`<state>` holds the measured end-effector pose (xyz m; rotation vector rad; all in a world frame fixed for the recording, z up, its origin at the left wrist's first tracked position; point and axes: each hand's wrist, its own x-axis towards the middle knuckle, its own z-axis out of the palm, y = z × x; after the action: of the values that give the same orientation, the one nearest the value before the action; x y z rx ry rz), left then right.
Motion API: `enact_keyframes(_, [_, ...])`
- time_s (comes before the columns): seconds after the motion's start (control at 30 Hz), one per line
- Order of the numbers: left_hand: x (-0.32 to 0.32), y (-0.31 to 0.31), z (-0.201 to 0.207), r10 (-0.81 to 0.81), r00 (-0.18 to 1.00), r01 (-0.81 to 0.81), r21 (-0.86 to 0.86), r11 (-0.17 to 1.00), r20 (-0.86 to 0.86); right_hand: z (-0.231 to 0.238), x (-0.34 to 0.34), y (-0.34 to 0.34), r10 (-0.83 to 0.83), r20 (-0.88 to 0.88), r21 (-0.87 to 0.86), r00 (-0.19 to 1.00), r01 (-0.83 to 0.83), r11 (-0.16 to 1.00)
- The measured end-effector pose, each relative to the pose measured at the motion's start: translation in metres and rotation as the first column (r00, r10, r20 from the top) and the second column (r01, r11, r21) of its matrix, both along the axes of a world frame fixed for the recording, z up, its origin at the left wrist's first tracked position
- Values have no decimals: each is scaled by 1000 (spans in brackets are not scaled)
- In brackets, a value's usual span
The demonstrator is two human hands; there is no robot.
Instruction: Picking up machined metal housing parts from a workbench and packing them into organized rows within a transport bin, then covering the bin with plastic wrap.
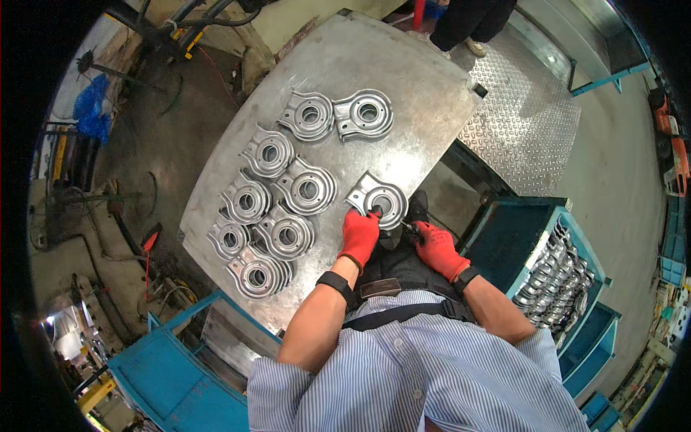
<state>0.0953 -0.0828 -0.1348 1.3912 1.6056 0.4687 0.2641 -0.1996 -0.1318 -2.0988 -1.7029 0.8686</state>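
Metal bracket (397, 203), shiny grey, round-holed, in the tightly curled left hand (360, 235); right hand (437, 249) curled beside it, contents unclear.

Shiny metal bracket (395, 196), round hole, tab toward left, at table (425, 86) edge.

No text, label, brand, number or sign can be read anywhere in view. On the metal parts (353, 117) and the surface (425, 86), no lettering can be made out; on the orange equipment (677, 157) at the right rim, detail is shown too small to be read.
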Motion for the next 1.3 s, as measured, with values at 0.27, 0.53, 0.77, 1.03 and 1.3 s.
enact_keyframes(0.27, [5,2,15,5,998,-9,-57,998,-61,4,-2,0,-39,1,8,999,39,999])
enact_keyframes(0.53, [2,-2,-1,2,994,2,43,999,-105,4,-3,-1,-13,47,-16,999,13,1000])
enact_keyframes(0.77, [2,-1,5,-40,995,40,-2,999,-94,-2,0,-2,4,28,28,1000,-5,1000])
enact_keyframes(1.03, [3,-1,11,-12,999,12,13,1000,-42,-2,1,1,13,23,58,1000,-15,998])
enact_keyframes(1.3, [-1,-3,5,7,999,-7,-8,1000,-48,4,0,2,-15,63,42,998,12,999])
